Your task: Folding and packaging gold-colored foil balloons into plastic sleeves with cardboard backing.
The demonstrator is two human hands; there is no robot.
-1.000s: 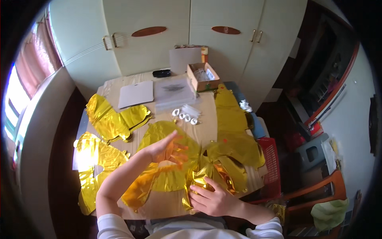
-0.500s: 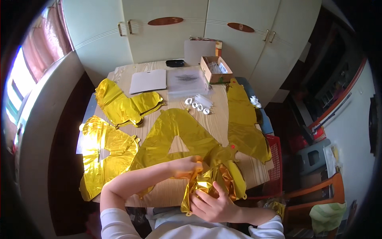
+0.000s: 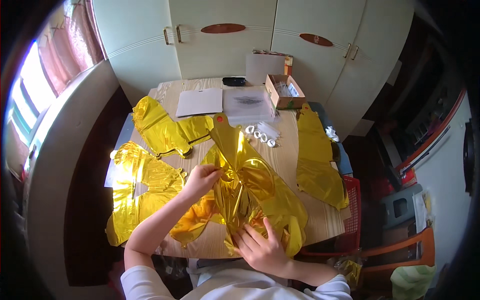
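Observation:
A crumpled gold foil balloon is in front of me at the near side of the table, its flattened tip with a red dot reaching toward the far side. My left hand is closed on a gathered fold at its left side, and creases run out from the fingers. My right hand lies on its lower part, fingers stretched out and thumb apart, pressing on the foil. Beneath it, another flat gold balloon shows partly on the left. More flat gold foil balloons lie at the far left, near left and right.
White rings lie beside short clear tubes. Farther back are a white sheet, a clear plastic sleeve, a black tray and an open cardboard box. A red basket and wooden chair stand right.
My left hand has moved up and left, spreading the crumpled balloon from a bunch near my body across the middle one. My right hand stays low on the foil. The view has shifted slightly.

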